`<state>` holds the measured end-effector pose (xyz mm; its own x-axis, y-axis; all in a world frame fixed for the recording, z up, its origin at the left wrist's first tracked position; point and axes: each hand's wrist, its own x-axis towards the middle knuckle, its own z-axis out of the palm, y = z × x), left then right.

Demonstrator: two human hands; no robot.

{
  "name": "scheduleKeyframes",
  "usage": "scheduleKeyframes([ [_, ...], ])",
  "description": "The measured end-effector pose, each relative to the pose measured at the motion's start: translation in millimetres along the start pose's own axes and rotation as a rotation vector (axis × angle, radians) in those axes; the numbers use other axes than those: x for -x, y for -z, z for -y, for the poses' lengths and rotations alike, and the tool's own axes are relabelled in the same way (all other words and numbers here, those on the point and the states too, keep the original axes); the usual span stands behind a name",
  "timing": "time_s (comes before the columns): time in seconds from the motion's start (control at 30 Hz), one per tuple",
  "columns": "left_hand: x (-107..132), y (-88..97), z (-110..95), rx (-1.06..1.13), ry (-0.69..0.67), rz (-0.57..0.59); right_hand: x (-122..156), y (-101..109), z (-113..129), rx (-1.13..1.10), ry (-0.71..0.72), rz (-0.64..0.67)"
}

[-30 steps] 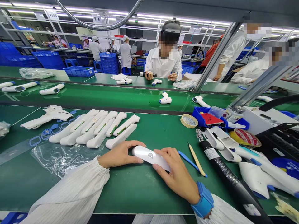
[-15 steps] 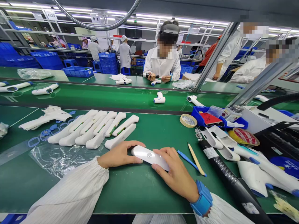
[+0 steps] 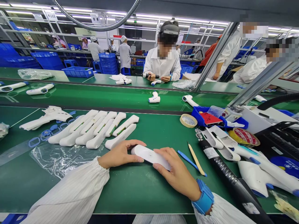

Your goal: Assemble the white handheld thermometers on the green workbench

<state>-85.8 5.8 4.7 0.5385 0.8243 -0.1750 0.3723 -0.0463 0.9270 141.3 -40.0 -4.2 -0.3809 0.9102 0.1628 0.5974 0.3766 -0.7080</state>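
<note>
Between my two hands lies a white plastic thermometer housing (image 3: 149,155), long and rounded, held just over the green bench. Thumb and fingers of my left hand (image 3: 121,152) close on its left end. My right hand (image 3: 176,171), with a blue band at the wrist, grips its right end from above. Beyond my left hand several white housings (image 3: 99,137) stand in a row, some with green strips showing along their edges. To the right of my right hand lie a blue pry stick (image 3: 187,159) and a pointed cream stick (image 3: 195,158).
A black power screwdriver (image 3: 224,169) and white gun-shaped thermometers (image 3: 254,177) crowd the right side. Near the belt are a tape roll (image 3: 188,120) and a blue bin (image 3: 198,115). Clear plastic film (image 3: 63,158) lies left. Across the green belt (image 3: 105,96), a co-worker (image 3: 163,62) holds a tool.
The thermometers on the belt have shifted left. The housing in my hands has turned slightly, and its bright reflection has faded. Both hands keep their grip, almost in place.
</note>
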Motion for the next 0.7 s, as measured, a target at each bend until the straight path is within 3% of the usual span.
scheduleKeyframes([
  [0.13,4.3,-6.6,-8.5,0.069,-0.057,-0.131,-1.1,-2.1,2.2,-0.212,-0.064,0.037],
  [0.27,9.5,-15.0,-20.7,0.017,-0.213,-0.437,-6.2,-13.0,12.5,-0.498,-0.093,0.066],
  [0.33,11.3,-17.6,-23.4,0.077,-0.319,-0.537,-9.7,-19.2,18.9,-0.661,-0.107,0.101],
  [0.4,13.0,-18.6,-23.9,0.222,-0.396,-0.499,-12.9,-23.4,23.8,-0.822,-0.123,0.157],
  [0.57,19.0,-20.7,-24.7,0.66,-0.39,-0.105,-16.3,-25.5,23.6,-1.174,-0.13,0.295],
  [0.7,23.2,-26.5,-31.5,0.703,-0.37,-0.076,-18.7,-26.9,18.6,-1.373,-0.163,0.393],
])
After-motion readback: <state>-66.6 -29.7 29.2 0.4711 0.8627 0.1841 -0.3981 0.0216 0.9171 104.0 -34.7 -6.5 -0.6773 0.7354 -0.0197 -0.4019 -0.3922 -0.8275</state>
